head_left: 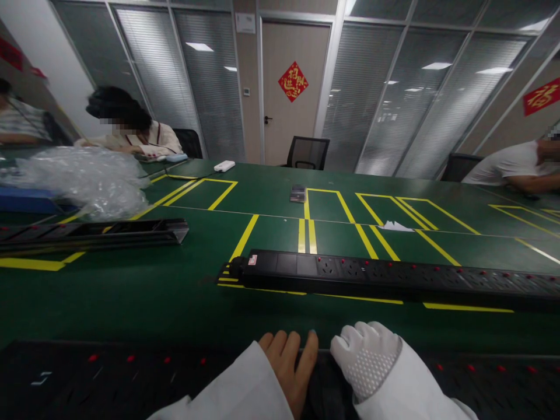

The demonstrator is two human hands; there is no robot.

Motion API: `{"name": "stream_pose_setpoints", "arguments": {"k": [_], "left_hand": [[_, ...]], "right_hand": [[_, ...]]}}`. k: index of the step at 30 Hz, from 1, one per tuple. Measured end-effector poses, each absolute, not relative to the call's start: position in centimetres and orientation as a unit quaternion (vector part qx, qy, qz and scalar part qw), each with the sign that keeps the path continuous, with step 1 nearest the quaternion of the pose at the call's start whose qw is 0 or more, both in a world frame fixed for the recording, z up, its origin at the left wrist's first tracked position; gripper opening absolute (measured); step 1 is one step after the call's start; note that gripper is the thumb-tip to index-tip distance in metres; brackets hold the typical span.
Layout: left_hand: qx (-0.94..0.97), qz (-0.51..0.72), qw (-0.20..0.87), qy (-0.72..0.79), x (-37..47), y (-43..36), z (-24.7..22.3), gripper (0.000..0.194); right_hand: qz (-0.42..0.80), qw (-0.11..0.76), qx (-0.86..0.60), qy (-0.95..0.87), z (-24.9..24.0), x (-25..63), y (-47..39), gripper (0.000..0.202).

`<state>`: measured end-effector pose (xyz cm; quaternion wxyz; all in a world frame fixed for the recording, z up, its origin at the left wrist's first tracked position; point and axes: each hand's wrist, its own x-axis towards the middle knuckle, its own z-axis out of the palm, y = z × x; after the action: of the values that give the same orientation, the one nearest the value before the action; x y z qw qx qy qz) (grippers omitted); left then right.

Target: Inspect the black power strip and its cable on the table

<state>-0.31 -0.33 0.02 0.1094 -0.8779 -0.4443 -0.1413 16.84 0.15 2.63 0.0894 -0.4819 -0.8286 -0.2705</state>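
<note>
A long black power strip [109, 379] with red switches lies across the near edge of the view, dim and partly hidden by my sleeves. My left hand [286, 361], bare, has its fingers curled over the strip's far edge, thumb to the right. Close beside it, my right hand [367, 359] in a white glove with a dotted back is curled over the same edge. Between the hands the strip's dark middle shows little detail. Farther out, a second black power strip [376, 274] with a row of sockets and red switches lies on the green table [184, 309], apart from both hands.
Yellow tape [245, 236] marks rectangles on the table. At left are an open black strip housing [144, 233], clear plastic wrap [87, 175] and a blue box [30, 199]. A small dark item [298, 193] and a white scrap [396, 226] lie farther back. Several people sit around the table.
</note>
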Motion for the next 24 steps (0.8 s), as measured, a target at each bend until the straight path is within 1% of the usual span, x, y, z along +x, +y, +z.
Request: {"name": "stream_pose_setpoints", "arguments": {"k": [3, 10, 14, 18, 24], "left_hand": [[-0.877, -0.141, 0.111, -0.445, -0.35, -0.33, 0.06, 0.037], [-0.880, -0.143, 0.112, -0.439, -0.34, -0.30, -0.21, 0.039], [-0.877, -0.154, 0.117, -0.439, -0.36, -0.29, -0.31, 0.037], [-0.879, -0.146, 0.117, -0.438, -0.39, -0.29, -0.13, 0.037], [-0.879, -0.145, 0.117, -0.439, -0.47, -0.38, 0.07, 0.039]], "right_hand": [[-0.281, 0.088, -0.490, -0.821, 2.59, 16.63, 0.25, 0.025], [-0.303, 0.175, -0.483, -0.803, 2.99, 16.06, 0.69, 0.020], [-0.314, 0.183, -0.498, -0.787, 2.69, 16.00, 0.77, 0.023], [-0.320, 0.199, -0.483, -0.791, 2.47, 15.98, 0.87, 0.024], [-0.314, 0.195, -0.480, -0.795, 2.47, 16.01, 0.95, 0.022]]}}
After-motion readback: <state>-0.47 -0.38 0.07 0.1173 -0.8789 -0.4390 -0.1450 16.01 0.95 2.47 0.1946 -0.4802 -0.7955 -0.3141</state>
